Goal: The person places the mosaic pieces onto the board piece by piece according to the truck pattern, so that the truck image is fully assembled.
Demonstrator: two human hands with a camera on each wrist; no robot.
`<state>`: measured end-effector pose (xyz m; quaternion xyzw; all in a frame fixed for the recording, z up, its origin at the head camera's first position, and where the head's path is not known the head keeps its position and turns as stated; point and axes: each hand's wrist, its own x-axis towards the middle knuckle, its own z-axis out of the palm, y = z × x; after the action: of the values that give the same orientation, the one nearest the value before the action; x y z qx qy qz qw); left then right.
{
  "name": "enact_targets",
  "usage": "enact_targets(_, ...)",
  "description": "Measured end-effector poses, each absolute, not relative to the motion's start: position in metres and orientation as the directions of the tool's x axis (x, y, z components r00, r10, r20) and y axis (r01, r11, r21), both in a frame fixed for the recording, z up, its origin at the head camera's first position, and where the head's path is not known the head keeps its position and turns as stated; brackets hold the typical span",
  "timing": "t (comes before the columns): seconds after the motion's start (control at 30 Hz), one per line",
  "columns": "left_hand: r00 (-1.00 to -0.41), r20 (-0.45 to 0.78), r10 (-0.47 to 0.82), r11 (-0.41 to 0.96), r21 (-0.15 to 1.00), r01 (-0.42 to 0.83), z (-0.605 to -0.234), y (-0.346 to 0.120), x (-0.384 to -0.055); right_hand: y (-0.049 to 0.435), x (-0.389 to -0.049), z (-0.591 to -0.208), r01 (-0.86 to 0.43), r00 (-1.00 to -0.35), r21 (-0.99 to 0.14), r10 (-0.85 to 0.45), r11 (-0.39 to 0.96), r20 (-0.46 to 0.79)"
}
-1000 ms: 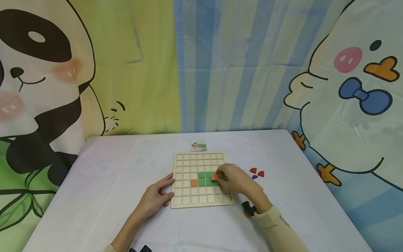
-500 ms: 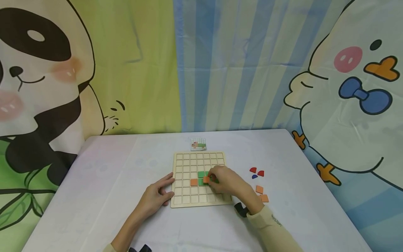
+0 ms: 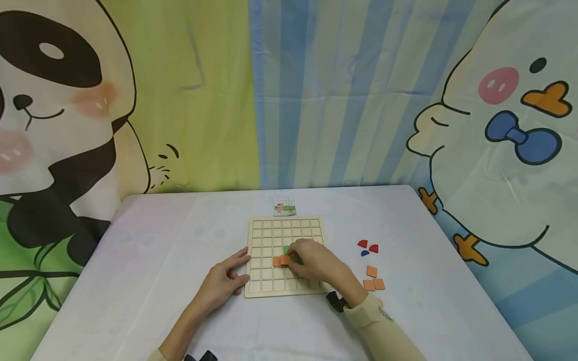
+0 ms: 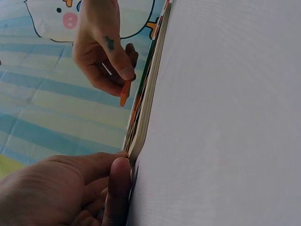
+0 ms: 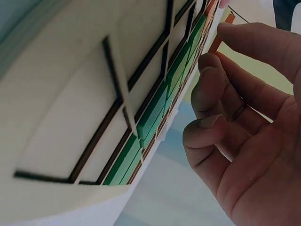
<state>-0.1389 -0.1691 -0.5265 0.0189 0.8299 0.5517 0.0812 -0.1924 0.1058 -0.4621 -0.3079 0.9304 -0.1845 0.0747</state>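
Note:
A wooden grid board point(image 3: 266, 286) lies on the table, with an orange square tile point(image 3: 277, 261) and green square tiles point(image 3: 286, 249) in its cells. My right hand point(image 3: 316, 260) pinches another orange square tile point(image 3: 285, 260) between thumb and fingertips. In the left wrist view this held tile point(image 4: 125, 93) is tilted and apart from the board. My right hand hides part of the green row; the right wrist view shows those green tiles point(image 5: 153, 110) below the fingers. My left hand point(image 3: 221, 281) touches the board's left edge with spread fingers and thumb.
A small pattern card point(image 3: 284, 206) lies behind the board. To the right are red pieces point(image 3: 374, 248), a blue piece point(image 3: 365, 253) and several loose orange tiles point(image 3: 372, 271). Another orange piece point(image 3: 380, 302) is partly hidden by the right sleeve point(image 3: 384, 326).
My right hand has moved left across the board with the orange tile, from the green tiles toward the orange one. Loose orange tiles at the right have come into sight. The left hand stays put.

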Motion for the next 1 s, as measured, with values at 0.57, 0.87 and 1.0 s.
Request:
enact_targets(0.57, -0.987, -0.109, 0.118, 0.386, 0.921, -0.055, -0.528, -0.169, -0.14, 0.083, -0.195, -0.464, -0.594, -0.765, -0.365, -0.643, 0.717, -0.02)
enact_targets(0.87, -0.987, -0.114, 0.114, 0.392, 0.918, -0.061, -0.527, -0.168, -0.14, 0.071, -0.196, -0.465, -0.6, -0.761, -0.342, -0.648, 0.724, -0.036)
enact_targets(1.0, -0.986, -0.116, 0.116, 0.386, 0.92, -0.063, -0.527, -0.169, -0.139, 0.068, -0.196, -0.465, -0.604, -0.76, -0.329, -0.648, 0.726, -0.035)
